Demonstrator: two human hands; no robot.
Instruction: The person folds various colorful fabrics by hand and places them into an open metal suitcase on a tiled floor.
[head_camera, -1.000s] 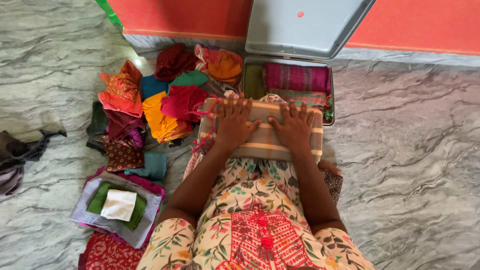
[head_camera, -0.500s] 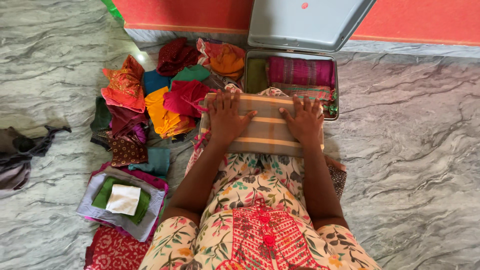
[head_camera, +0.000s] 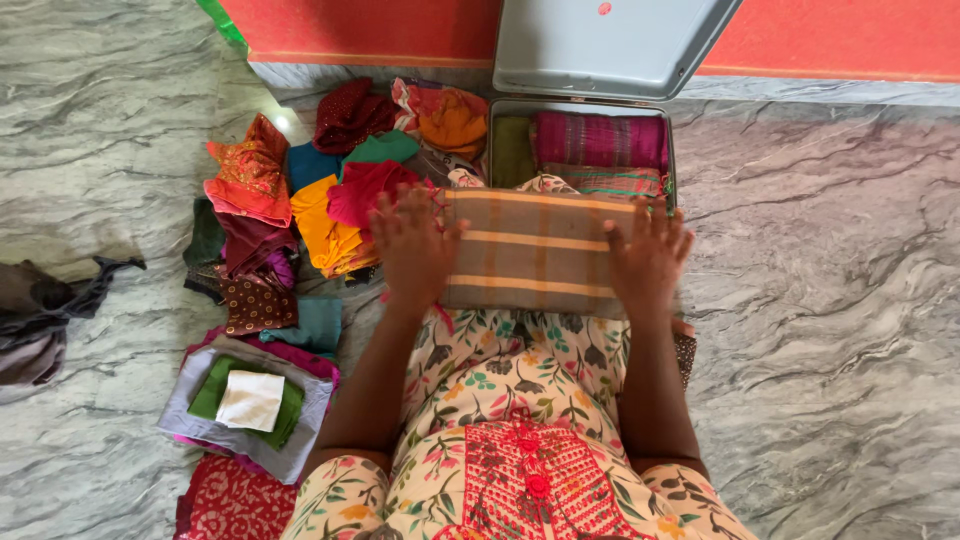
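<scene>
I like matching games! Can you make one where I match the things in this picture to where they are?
Things:
1. striped folded cloth
2. pink cloth
3. white cloth
4. left hand

Places:
A. inside the open metal box
B. on the person's lap
C. on the left edge of the striped folded cloth
D. on top of a green cloth on the floor

Pairs: 1-B, 2-A, 3-D, 4-C
</scene>
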